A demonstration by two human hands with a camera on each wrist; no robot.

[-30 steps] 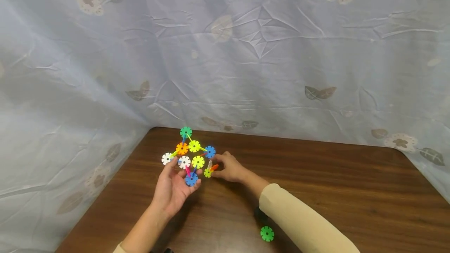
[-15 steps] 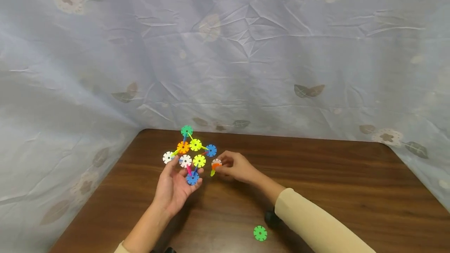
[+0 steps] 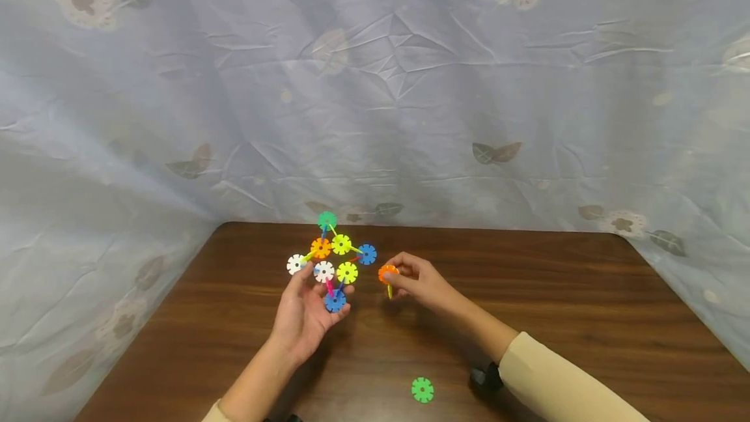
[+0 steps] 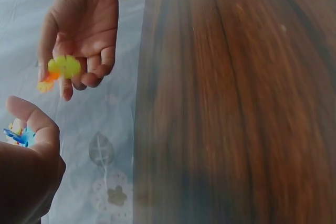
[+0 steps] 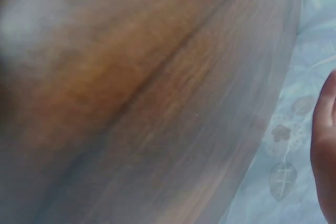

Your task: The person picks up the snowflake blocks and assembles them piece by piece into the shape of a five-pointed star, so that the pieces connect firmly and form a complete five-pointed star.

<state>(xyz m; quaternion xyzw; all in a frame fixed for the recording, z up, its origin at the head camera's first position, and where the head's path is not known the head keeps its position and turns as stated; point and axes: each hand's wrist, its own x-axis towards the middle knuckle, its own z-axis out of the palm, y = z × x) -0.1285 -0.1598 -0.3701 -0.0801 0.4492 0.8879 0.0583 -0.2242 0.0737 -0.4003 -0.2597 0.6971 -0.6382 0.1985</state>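
Over the table, left hand: half-curled, holding a disc cluster.
Right hand: thumb and fingers pinching orange disc, yellow disc against it.
Table: green disc.

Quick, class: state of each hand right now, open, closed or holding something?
Left hand: holding a structure of linked colored discs.
Right hand: pinching a small orange and yellow-green cluster.
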